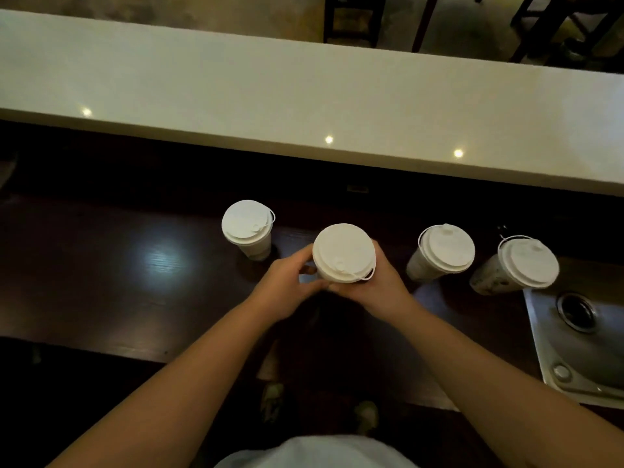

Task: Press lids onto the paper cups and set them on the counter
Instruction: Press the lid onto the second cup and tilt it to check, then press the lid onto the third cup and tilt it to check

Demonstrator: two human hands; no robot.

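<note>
A: Where is the cup being worked on?

B: The lidded paper cup (pixel 343 253) sits in the middle of the view, over the dark counter (pixel 101 265), held between both hands. Its white lid (pixel 342 248) covers the whole top, with a small plug and a thin strap at the near edge. Whether its base touches the counter I cannot tell; the lid and the hands hide it.

A: How do the fingers lie on it?

B: The left hand (pixel 287 285) comes in from the left, its fingers curled round the cup wall just under the lid rim. The right hand (pixel 378 288) wraps the right side, fingers bent round the far wall, thumb at the near side below the strap. The cup stands between the two palms, and the fingertips of the two hands nearly meet below the lid.

A: And around it?

B: Three more capped cups stand on the counter. The left cup (pixel 248 228) is just beyond the left hand, apart from it. The nearer right cup (pixel 442 251) stands beside the right hand, and the far right cup (pixel 520 265) stands at the corner of a steel sink (pixel 580 359), whose drain shows.

A: Further out?

B: A pale raised ledge (pixel 304 89) runs across behind the cups, with three light spots reflected in it. Dark chair legs (pixel 351 21) stand on the floor beyond.
</note>
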